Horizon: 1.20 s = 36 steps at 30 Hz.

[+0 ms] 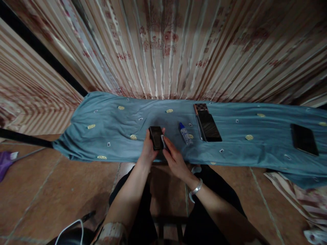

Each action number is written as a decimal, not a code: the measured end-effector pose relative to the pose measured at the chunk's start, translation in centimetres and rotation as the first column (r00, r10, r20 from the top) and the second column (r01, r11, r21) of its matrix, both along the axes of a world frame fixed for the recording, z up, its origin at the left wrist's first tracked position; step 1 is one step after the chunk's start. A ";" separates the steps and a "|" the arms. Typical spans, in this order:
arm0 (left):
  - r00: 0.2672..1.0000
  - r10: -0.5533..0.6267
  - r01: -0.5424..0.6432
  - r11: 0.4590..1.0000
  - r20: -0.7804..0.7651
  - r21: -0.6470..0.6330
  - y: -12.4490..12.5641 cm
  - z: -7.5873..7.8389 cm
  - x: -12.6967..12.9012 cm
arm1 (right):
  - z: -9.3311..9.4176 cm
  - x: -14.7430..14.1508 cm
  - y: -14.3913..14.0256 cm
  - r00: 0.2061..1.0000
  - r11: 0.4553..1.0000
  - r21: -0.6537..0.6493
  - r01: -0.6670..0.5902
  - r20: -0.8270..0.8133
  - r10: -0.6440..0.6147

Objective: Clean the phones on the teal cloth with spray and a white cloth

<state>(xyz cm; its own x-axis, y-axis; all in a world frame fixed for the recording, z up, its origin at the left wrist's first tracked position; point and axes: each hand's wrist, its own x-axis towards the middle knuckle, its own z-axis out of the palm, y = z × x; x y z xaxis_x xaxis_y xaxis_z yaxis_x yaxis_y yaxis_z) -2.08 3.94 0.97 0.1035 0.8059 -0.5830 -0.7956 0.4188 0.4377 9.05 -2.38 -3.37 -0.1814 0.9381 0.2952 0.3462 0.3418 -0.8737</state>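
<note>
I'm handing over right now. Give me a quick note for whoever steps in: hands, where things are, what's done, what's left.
Left hand: holds the small black phone upright over the blue-grey cloth.
Right hand: presses a small white wipe to the phone's right edge.
Nearby on the cloth: small clear bottle with blue cap, lying down; large black phone on a checkered case; another dark phone far right.
Done: cannot tell.
Left: the two other phones lie untouched.

Striped curtain [178,51], brown tiled floor [51,190]
</note>
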 end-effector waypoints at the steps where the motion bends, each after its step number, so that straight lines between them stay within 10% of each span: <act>1: 1.000 0.013 -0.013 1.000 -0.001 -0.009 0.1 0.0 -0.2 | 0.0 0.0 -0.2 1.000 1.000 -0.005 -0.016 0.003 0.016; 36: 0.991 -0.124 0.128 0.987 0.047 -0.096 -1.2 -0.2 1.5 | 1.8 0.8 -0.3 0.910 0.885 0.450 -0.122 0.407 -0.082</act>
